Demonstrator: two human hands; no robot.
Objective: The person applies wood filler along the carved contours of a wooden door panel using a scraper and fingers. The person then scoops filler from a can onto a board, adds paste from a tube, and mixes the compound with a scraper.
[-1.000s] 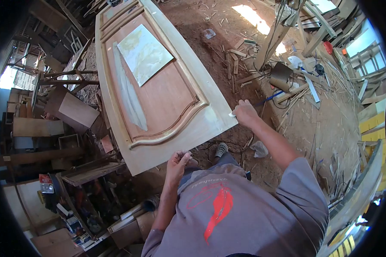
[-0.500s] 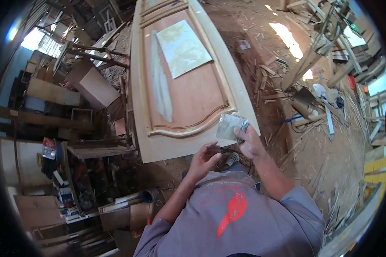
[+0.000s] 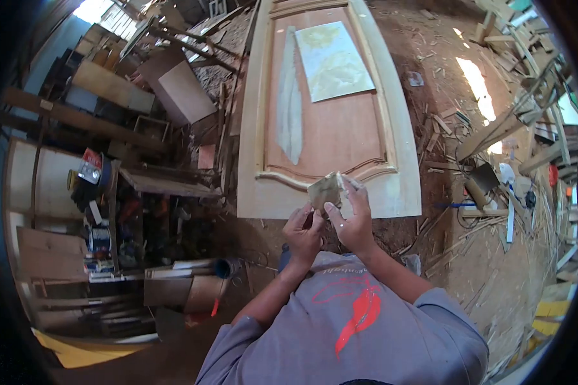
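My right hand (image 3: 355, 215) grips a small, flat, greyish-green piece (image 3: 325, 194) between thumb and fingers, above the near end of the wooden door panel (image 3: 401, 186). My left hand (image 3: 304, 232) is beside it, its fingers pressed together at the lower left edge of the piece; whether it grips the piece is hard to tell. On the door's recessed reddish field lies a white board smeared with yellowish paste (image 3: 335, 61). Left of the board, a long grey strip (image 3: 290, 102) runs lengthwise on the field.
Left of the door stands a low wooden shelf (image 3: 167, 185) with tins and clutter. Wood offcuts and scraps cover the floor on the right, near a leaning wooden post (image 3: 491, 136). A cardboard-like panel (image 3: 185, 90) leans at the upper left.
The view has turned, so the door appears further right. My right hand has brought the flat piece in from the door's right corner, and my left hand has closed in beside it.
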